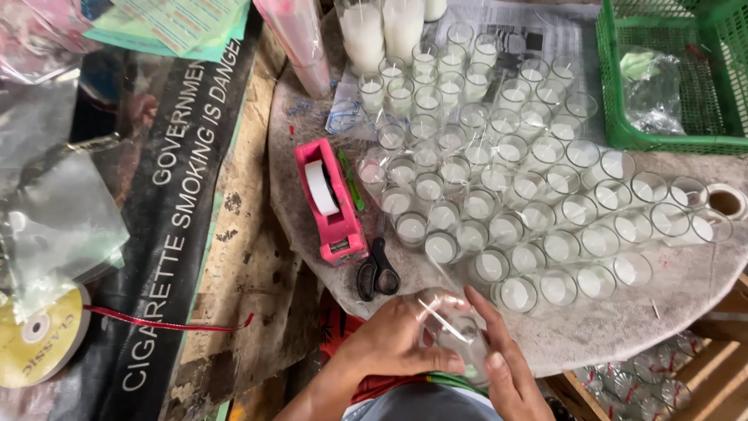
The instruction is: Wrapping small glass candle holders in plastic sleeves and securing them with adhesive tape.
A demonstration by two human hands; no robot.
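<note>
- Two hands meet at six o'clock, close to the camera: the left hand (393,343) and the right hand (499,362) both grasp one small glass candle (456,331) sheathed in clear plastic wrap, fingers curled round it from either side, just off the near edge of the surface (623,327).
- Judging by the crinkled film, the wrapping of this single glass looks to be the step in hand; closing the film neatly would call for a steady pinch and likely a strip from the dispenser.
- At about eleven o'clock from the hands lie black-handled scissors (377,273), touching the near end of a pink tape dispenser (331,201) with a white roll.
- Beyond, from twelve to two o'clock, dozens of small glass candles (499,171) filled with white wax stand packed in rows, rims nearly touching.
- Farther at twelve o'clock stand taller white candles (382,31) on newspaper (538,31).
- At two o'clock, a green plastic basket (670,140) holds a crumpled clear bag.
- At nine o'clock, a yellow ribbon spool (35,339) trails a red ribbon (167,321) across a dark printed banner (167,203) on worn wooden planks (249,257).
- At four o'clock, below the round stone-like surface, wrapped glasses (647,374) sit in a wooden crate.
</note>
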